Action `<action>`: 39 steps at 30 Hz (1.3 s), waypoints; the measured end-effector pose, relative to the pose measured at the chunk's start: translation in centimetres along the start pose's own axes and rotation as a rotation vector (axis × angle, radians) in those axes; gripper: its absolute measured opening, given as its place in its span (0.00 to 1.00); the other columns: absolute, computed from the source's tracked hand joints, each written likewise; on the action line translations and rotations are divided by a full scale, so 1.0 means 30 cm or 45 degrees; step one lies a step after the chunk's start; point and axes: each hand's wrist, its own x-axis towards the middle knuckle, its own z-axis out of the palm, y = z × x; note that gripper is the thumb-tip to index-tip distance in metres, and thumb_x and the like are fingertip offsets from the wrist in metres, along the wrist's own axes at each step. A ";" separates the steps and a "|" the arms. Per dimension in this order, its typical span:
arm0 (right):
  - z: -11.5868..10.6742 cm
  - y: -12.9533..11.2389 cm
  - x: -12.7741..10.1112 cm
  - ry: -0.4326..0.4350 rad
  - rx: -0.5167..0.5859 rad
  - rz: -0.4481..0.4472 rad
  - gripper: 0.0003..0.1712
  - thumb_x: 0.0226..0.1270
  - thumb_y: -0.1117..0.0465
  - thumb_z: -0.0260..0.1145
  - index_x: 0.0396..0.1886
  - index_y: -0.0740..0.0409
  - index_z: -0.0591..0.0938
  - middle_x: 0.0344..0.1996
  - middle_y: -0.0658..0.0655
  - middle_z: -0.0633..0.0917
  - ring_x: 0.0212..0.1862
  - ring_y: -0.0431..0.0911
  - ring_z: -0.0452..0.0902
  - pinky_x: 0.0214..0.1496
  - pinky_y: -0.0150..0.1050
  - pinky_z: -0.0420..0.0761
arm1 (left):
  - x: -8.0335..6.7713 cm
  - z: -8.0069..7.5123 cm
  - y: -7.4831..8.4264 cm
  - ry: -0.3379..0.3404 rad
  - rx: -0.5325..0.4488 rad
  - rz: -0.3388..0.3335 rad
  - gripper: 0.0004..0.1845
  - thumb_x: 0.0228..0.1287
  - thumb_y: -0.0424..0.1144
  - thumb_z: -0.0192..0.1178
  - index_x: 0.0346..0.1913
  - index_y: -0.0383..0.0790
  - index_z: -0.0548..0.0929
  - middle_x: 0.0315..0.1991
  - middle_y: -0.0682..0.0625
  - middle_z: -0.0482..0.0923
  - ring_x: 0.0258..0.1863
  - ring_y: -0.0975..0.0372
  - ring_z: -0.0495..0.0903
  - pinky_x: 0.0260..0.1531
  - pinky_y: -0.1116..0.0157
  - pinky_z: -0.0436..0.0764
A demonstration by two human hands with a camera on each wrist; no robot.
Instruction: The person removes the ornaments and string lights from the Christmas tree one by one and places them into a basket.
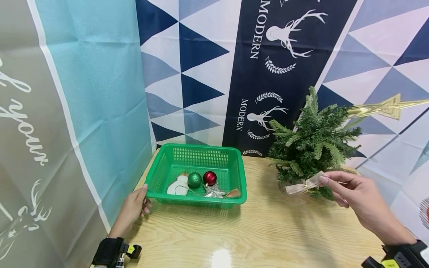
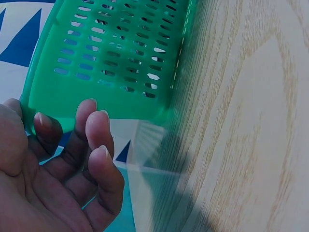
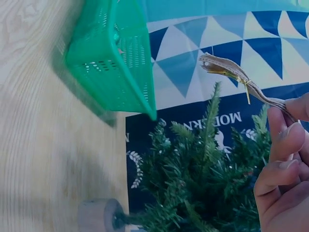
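Note:
My right hand [image 1: 356, 195] pinches one end of a beige fabric bow [image 1: 298, 188] between thumb and fingers, just in front of a small artificial Christmas tree [image 1: 315, 139]. In the right wrist view the bow [image 3: 231, 72] shows a thin gold tie round its middle. At the near left corner of a green plastic basket [image 1: 196, 200], my left hand [image 1: 133, 204] grips the rim, thumb on top and fingers curled below. Inside the basket lie a white snowman ornament [image 1: 177, 187], a green ball [image 1: 194, 179], a red ball [image 1: 209, 178] and a silver star [image 1: 213, 191].
A gold star topper [image 1: 390, 107] leans out to the right from the tree's top. The tree stands on a round base [image 3: 99, 215] at the back right of the wooden table [image 1: 207, 230]. Patterned cloth [image 1: 201, 74] hangs behind the table and along its left side.

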 end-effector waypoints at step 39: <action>0.175 0.047 0.065 -0.104 -0.157 0.024 0.12 0.78 0.62 0.66 0.53 0.66 0.84 0.17 0.47 0.70 0.16 0.47 0.59 0.15 0.45 0.61 | 0.002 0.005 -0.004 -0.005 -0.049 0.006 0.36 0.81 0.66 0.39 0.47 0.32 0.78 0.32 0.40 0.79 0.26 0.53 0.79 0.25 0.60 0.79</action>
